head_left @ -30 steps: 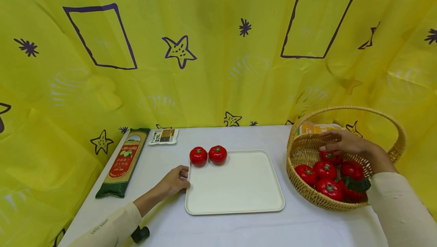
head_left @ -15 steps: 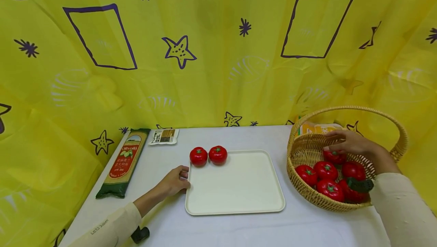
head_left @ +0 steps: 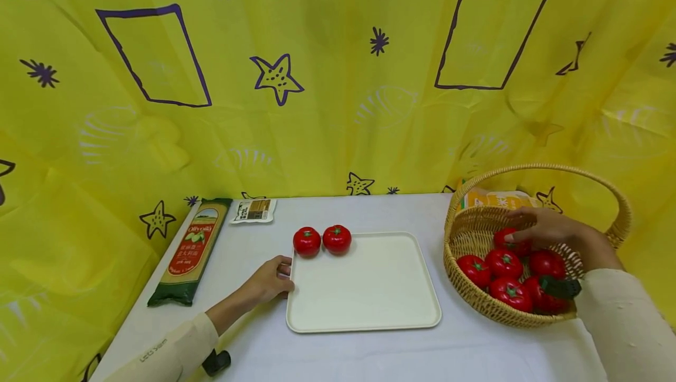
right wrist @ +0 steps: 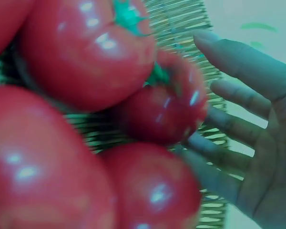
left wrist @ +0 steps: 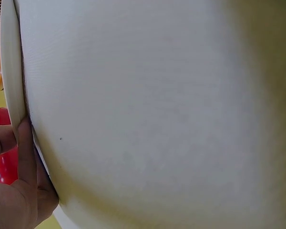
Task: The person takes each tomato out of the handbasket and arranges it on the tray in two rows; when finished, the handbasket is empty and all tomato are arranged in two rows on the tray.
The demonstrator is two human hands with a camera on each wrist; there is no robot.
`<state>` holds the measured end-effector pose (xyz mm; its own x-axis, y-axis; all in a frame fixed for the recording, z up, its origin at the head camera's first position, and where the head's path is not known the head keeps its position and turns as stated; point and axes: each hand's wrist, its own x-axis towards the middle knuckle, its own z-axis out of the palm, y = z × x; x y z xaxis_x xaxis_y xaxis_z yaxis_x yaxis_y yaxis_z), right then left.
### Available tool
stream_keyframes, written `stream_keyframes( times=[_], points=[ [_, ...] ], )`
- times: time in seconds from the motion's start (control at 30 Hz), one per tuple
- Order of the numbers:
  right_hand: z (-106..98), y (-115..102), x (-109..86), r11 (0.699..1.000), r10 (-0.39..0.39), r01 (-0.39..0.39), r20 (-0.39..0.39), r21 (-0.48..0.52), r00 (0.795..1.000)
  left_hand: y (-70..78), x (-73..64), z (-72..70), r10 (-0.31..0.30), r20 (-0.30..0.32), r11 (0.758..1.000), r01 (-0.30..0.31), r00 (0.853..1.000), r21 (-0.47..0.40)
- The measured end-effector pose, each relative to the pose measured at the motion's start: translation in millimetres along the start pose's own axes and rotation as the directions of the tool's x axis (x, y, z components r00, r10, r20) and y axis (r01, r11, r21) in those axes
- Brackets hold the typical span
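My left hand [head_left: 270, 281] pinches the left rim of the cream rectangular tray [head_left: 369, 282]; in the left wrist view its fingers [left wrist: 26, 157] grip the tray edge [left wrist: 12, 62]. Two red tomatoes [head_left: 307, 242] sit side by side at the tray's back left corner. Over at the right, my right hand [head_left: 554, 229] reaches into a wicker basket [head_left: 458, 282] holding several red tomatoes [head_left: 503, 263]. In the right wrist view, that hand's fingers [right wrist: 238, 98] are spread beside a tomato [right wrist: 167, 107]; whether the fingertips touch it is hard to tell.
A green-ended pasta packet [head_left: 190, 253] lies at the table's left side, with a small white sachet [head_left: 254, 210] near it. Behind the basket, whose handle [head_left: 538, 167] arches high, stands a yellow-orange packet [head_left: 504, 199]. A yellow patterned curtain [head_left: 338, 135] hangs behind the table.
Inside the basket my right hand has shifted slightly right, and the rear tomato beside it has moved a little. The left hand, tray and its two tomatoes stay put.
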<state>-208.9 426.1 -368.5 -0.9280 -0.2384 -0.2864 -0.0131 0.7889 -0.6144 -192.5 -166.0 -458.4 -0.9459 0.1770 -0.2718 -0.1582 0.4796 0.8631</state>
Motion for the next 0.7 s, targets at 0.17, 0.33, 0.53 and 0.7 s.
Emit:
stream_keyframes(
  times=[0.17,0.33,0.53,0.7],
  points=[
    [5.7,3.7,2.0,0.999,-0.003,0.002,0.038,0.039,0.999,-0.5,1.7,0.2,-0.009,-0.004,1.000,0.009,1.000,0.011],
    [6.8,1.8,5.6,1.000,0.000,0.000,0.041,0.001,0.999,0.6,1.0,0.4,-0.005,0.009,1.000,0.005,1.000,0.017],
    [8.4,2.1,10.2,0.998,0.011,-0.009,0.030,-0.069,0.999,2.8,-0.4,-0.4,-0.006,0.012,1.000,0.006,1.000,0.027],
    [8.9,4.3,14.8,0.999,0.025,-0.029,0.089,0.040,0.996,2.0,-0.5,-0.8,-0.013,0.007,1.000,0.013,1.000,0.020]
  ],
)
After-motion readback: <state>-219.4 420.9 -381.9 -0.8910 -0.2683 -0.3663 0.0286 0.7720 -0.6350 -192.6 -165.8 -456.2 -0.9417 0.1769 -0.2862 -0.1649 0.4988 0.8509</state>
